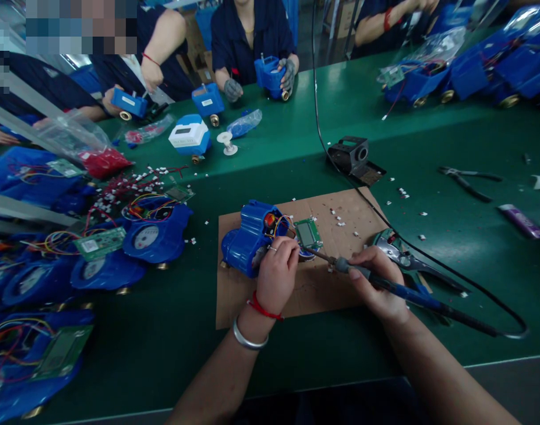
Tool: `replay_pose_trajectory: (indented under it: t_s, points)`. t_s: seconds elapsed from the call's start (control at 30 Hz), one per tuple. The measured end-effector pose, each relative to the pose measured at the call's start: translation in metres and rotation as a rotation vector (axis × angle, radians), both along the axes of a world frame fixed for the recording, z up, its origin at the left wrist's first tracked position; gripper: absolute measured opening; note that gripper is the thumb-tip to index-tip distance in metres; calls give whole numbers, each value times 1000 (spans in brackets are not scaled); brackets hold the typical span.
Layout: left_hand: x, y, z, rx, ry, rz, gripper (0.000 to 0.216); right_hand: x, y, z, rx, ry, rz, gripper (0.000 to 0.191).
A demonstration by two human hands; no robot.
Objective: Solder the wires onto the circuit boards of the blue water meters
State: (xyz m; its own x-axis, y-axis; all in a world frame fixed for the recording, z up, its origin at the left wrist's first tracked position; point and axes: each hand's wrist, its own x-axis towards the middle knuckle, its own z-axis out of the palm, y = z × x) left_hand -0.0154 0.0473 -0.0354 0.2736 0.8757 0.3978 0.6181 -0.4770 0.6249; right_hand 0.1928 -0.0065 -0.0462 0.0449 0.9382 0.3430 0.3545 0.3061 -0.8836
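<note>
In my right hand is a soldering iron, its metal tip pointing left toward a small green circuit board with a grey display. The tip reaches the board's lower edge; I cannot tell whether it touches. My left hand is closed in a pinch beside the board, and what lies between its fingertips is hidden. Behind that hand an open blue water meter lies on a cardboard sheet, with coloured wires running from it toward the board. Its dial is mostly covered by my fingers.
Several blue meters with wires and boards crowd the left side. A black soldering-iron stand, pliers, cutters and a purple tube lie right. The iron's cable crosses the bench. Co-workers sit opposite.
</note>
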Motion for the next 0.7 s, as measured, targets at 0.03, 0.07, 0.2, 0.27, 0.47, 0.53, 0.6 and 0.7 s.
replay_pose_trajectory:
  t_s: [0.03,0.07,0.2,0.27,0.47,0.53,0.6,0.7]
  points:
    - [0,0,0,-1,2,-2,10,0,0,0,-4,3,0,12]
    - [0,0,0,-3,3,-2,11,0,0,0,-9,4,-2,12]
    - [0,0,0,-4,-4,-7,10,-1,-1,-2,-19,2,-14,13]
    - [0,0,0,-1,-7,-8,10,0,-1,-3,-18,6,-18,13]
    - [0,0,-1,-5,-3,-7,10,0,0,-2,-9,-14,-18,13]
    - [0,0,-1,1,-6,-10,10,1,0,-1,4,-29,-20,12]
    - [0,0,-1,3,-11,-12,10,1,0,-1,7,-33,-19,12]
    - [0,0,-1,3,-11,-12,11,0,0,-1,4,-6,-20,12]
